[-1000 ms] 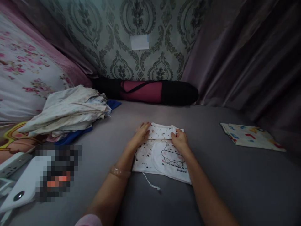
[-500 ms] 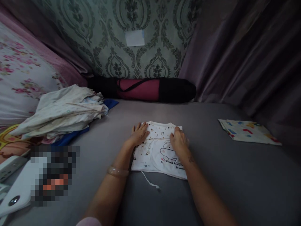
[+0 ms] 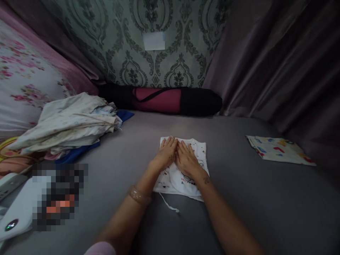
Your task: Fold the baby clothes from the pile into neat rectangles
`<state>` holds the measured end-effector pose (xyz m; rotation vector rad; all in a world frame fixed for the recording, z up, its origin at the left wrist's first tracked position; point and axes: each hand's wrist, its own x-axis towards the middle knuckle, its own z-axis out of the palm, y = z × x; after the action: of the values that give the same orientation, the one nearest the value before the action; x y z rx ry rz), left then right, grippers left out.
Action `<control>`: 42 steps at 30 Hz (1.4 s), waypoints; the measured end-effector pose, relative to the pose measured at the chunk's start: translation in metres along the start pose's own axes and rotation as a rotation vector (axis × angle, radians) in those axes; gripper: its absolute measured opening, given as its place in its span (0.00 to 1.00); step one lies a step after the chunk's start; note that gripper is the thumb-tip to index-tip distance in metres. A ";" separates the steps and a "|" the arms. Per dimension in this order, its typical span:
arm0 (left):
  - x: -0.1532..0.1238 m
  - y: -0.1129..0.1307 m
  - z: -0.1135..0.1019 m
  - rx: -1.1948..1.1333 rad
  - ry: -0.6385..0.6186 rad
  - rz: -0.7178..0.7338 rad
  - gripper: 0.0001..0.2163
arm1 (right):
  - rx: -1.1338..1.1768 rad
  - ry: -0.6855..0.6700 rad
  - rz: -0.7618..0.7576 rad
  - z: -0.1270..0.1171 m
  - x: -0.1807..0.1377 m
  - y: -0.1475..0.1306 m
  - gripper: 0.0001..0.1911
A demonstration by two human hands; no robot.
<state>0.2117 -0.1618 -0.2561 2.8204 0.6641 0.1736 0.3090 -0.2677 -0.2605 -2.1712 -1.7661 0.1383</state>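
A small white folded garment (image 3: 199, 150) with dots and a cartoon print lies on the grey bed surface (image 3: 239, 198) in front of me. My left hand (image 3: 166, 154) and my right hand (image 3: 187, 159) rest flat on it side by side, fingers stretched out and pointing away from me, almost touching. They cover much of the print. A thin white cord (image 3: 170, 205) trails from the garment's near edge. A clear bangle (image 3: 139, 196) sits on my left wrist.
A heap of pale clothes (image 3: 71, 124) over blue fabric lies at the left. A folded cloth with coloured shapes (image 3: 278, 150) lies at the right. A black and red rolled bag (image 3: 162, 101) lies along the wall. Purple curtains hang right; a floral pillow (image 3: 23, 92) leans left.
My hands have moved from the garment's outer edges to its middle and now lie flat together on it. The garment looks narrower than a second ago.
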 end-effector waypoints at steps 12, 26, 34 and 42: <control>-0.004 -0.013 0.022 -0.026 0.041 -0.172 0.32 | -0.026 0.025 0.221 0.005 -0.009 0.013 0.31; -0.005 -0.011 0.008 0.030 0.035 -0.195 0.37 | -0.091 0.161 0.364 -0.012 -0.015 0.023 0.32; -0.003 -0.011 0.017 0.073 -0.032 -0.125 0.35 | -0.109 0.043 0.404 -0.001 -0.009 0.045 0.33; 0.002 -0.013 0.010 -0.022 -0.084 -0.133 0.35 | -0.205 0.105 0.257 -0.011 -0.011 0.032 0.33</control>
<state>0.2094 -0.1515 -0.2688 2.7337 0.8213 0.0390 0.3397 -0.2860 -0.2618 -2.4962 -1.4963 -0.0993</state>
